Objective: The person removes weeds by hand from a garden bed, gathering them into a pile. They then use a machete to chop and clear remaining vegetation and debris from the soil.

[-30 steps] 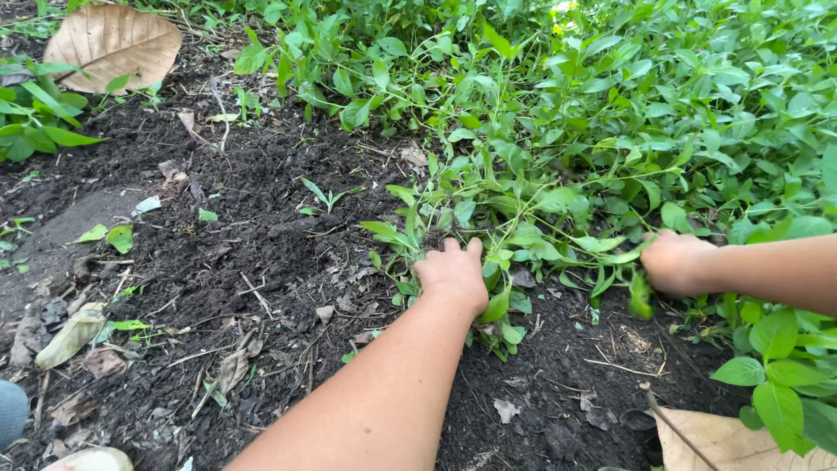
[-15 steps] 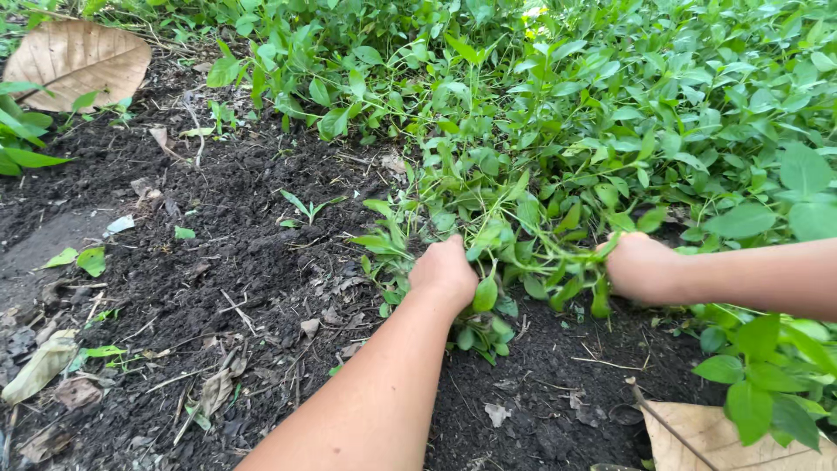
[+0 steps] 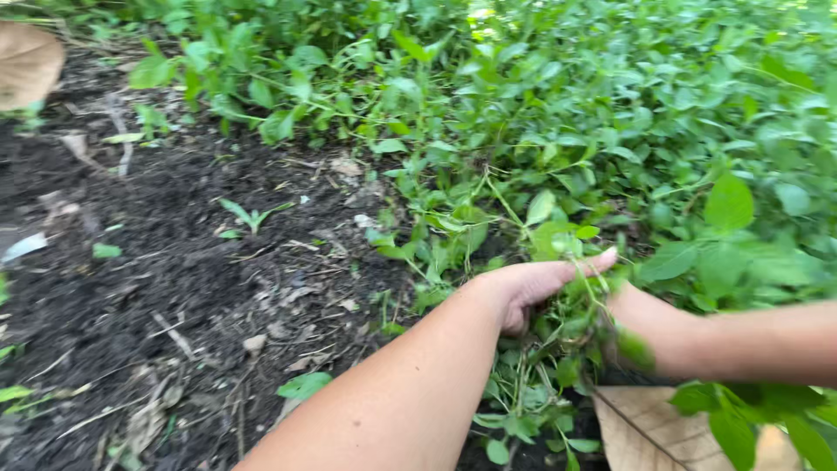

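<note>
My left hand [image 3: 532, 288] and right hand [image 3: 649, 327] close together around a clump of leafy green weeds [image 3: 567, 349] at the edge of the dark soil [image 3: 174, 288], soft, light stems that look best gripped low near the roots

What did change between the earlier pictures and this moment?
The left hand and right hand, apart a second ago, have come together around one bunch of green leafy weed stems. The dark bare soil and the dry brown leaf under the right forearm stayed as before.
</note>
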